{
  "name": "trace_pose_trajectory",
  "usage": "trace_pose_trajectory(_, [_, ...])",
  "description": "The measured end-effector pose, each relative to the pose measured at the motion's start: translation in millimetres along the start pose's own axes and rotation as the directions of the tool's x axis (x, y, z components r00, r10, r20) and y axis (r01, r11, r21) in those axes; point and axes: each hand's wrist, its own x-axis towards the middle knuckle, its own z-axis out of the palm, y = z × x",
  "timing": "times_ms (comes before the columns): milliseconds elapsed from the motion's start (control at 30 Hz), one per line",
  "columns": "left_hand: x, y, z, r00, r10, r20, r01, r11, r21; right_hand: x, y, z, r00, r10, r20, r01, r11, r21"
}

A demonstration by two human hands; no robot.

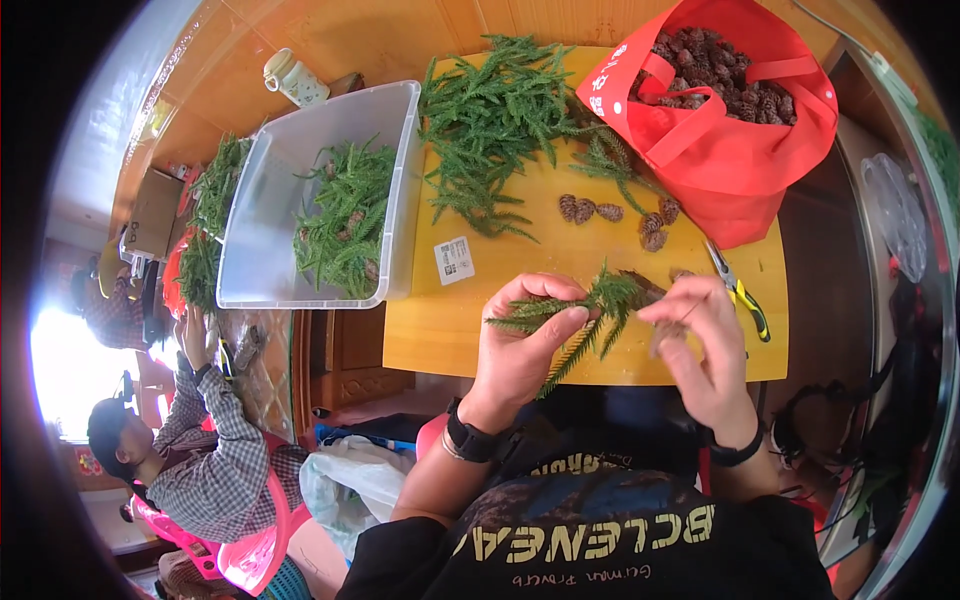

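My left hand [530, 335] pinches a green artificial pine sprig [610, 300] between thumb and fingers, above the near edge of the yellow table [450, 345]. Close by on the right, my right hand [705, 350] is partly blurred, its fingers bent together around something brownish that I cannot make out. Several brown pine cones [608, 212] lie on the tabletop beyond the hands. Pliers [742, 290] with yellow-and-black handles rest right of my right hand. A heap of green pine sprigs [500, 120] covers the far part of the table.
At the back right stands a red bag [720, 160] filled with pine cones. A clear plastic bin [400, 200] on the left holds more greenery. A white label [454, 260] lies beside it, and a jar [296, 78] stands behind. Another person [215, 440] works at far left.
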Motion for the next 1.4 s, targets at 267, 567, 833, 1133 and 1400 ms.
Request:
trace_pose_trajectory(267, [-4, 4, 8, 0.980, 0.178, -0.085, -0.155, 0.962, 0.225, -7, 0, 19, 0.999, -0.034, 0.016, 0.035, 0.997, -0.074])
trace_pose_trajectory(567, [-7, 8, 2, 0.865, 0.496, 0.075, -0.392, 0.574, 0.720, -6, -1, 30, 0.993, 0.009, -0.114, -0.014, 0.999, -0.041])
trace_pose_trajectory(833, [-11, 11, 13, 0.935, 0.342, 0.092, -0.308, 0.658, 0.687, 4, -6, 31, 0.979, -0.101, -0.179, 0.086, 0.992, -0.089])
trace_pose_trajectory(1133, [-7, 2, 8, 0.986, 0.166, -0.015, -0.144, 0.892, 0.428, 5, -2, 30, 0.983, -0.106, -0.149, 0.091, 0.990, -0.105])
trace_pose_trajectory(1400, [-2, 4, 3, 0.990, 0.109, 0.089, -0.139, 0.875, 0.465, 4, 1, 30, 0.980, -0.091, -0.176, 0.083, 0.995, -0.051])
